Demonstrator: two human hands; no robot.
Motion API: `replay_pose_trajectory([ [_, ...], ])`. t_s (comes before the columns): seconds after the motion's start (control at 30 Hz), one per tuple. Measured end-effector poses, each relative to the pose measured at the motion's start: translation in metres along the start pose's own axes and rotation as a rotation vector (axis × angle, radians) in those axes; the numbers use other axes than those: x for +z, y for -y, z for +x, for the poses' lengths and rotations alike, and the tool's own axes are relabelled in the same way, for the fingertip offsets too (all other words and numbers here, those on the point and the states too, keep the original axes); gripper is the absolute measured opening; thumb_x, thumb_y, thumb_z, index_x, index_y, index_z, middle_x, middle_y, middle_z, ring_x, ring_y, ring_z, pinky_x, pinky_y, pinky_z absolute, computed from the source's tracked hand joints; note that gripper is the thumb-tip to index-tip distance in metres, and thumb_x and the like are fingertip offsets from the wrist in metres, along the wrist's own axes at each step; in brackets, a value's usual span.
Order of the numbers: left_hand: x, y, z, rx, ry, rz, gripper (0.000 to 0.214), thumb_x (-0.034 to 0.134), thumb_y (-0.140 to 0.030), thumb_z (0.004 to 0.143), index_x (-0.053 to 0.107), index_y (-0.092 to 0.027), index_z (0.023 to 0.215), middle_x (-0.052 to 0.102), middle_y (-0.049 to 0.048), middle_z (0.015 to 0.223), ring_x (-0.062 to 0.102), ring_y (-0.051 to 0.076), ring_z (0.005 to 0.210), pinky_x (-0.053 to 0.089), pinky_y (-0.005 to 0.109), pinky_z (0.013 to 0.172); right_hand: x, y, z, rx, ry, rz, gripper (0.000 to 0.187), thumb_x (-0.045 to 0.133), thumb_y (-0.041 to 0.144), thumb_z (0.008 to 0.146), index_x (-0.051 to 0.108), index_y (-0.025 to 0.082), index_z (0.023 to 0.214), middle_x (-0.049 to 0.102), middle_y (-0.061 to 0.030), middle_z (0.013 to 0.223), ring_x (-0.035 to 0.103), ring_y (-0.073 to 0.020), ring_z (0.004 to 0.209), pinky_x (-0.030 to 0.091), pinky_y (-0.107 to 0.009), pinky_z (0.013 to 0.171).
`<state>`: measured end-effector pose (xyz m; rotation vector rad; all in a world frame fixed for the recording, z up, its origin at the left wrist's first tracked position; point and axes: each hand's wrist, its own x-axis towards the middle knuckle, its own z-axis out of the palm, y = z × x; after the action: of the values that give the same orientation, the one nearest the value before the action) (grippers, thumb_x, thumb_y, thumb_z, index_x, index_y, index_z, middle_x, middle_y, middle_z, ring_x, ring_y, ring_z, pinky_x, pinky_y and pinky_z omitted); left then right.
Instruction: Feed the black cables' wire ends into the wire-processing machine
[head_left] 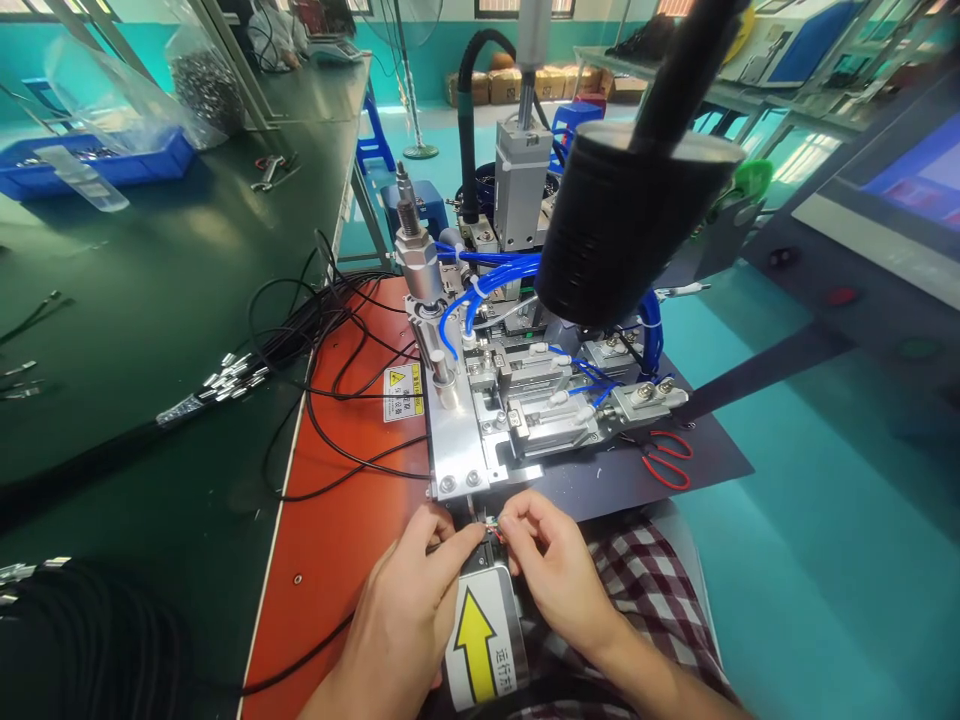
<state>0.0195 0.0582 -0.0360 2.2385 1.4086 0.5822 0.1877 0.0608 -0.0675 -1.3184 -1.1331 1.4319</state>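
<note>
A teal floor (787,560) spreads around a dark green bench (172,270), whose right edge meets an orange board (337,540). Small coloured wires (492,524) sit just off the near edge of the machine's silver plate (454,440). Their long axis seems to run crosswise, between the two hands; which way they point is too small to tell. The right hand (559,570) pinches them, thumb and forefinger together; the left hand's (409,590) thumb reaches beside them, but I can't tell whether its fingers grip.
</note>
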Motion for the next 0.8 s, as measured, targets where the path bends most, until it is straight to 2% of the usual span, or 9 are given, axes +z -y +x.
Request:
replay_pose_trajectory([
  [0.23, 0.0019, -0.0016, -0.0006, -0.036, -0.015, -0.004, 0.035, 0.038, -0.014, 0.091, 0.065, -0.024, 0.11, 0.052, 0.0046, 0.089, 0.058, 0.013, 0.07, 0.051, 0.023, 0.063, -0.0003, -0.0018, 0.0006, -0.04, 0.006, -0.029, 0.021, 0.049, 0.033, 0.093, 0.049, 0.02, 0.078, 0.046, 0.0047, 0.066, 0.048, -0.0108, 0.055, 0.039, -0.024, 0.053],
  [0.7, 0.0016, -0.0034, -0.0003, -0.001, -0.051, 0.025, 0.034, 0.038, -0.014, 0.091, 0.064, -0.024, 0.111, 0.052, 0.0044, 0.087, 0.057, 0.013, 0.067, 0.049, 0.021, 0.059, -0.0025, 0.0029, -0.0007, -0.136, -0.011, -0.201, 0.019, 0.045, 0.027, 0.094, 0.048, 0.021, 0.077, 0.048, 0.0021, 0.072, 0.049, -0.0119, 0.057, 0.04, -0.026, 0.055],
  [0.8, 0.0018, -0.0033, -0.0001, 0.003, -0.047, 0.031, 0.033, 0.04, -0.014, 0.09, 0.064, -0.023, 0.111, 0.051, 0.0039, 0.087, 0.056, 0.012, 0.065, 0.048, 0.021, 0.058, -0.0025, 0.0036, -0.0008, -0.116, -0.006, -0.191, 0.018, 0.045, 0.027, 0.094, 0.047, 0.021, 0.076, 0.048, 0.0023, 0.072, 0.049, -0.0111, 0.055, 0.039, -0.025, 0.052],
])
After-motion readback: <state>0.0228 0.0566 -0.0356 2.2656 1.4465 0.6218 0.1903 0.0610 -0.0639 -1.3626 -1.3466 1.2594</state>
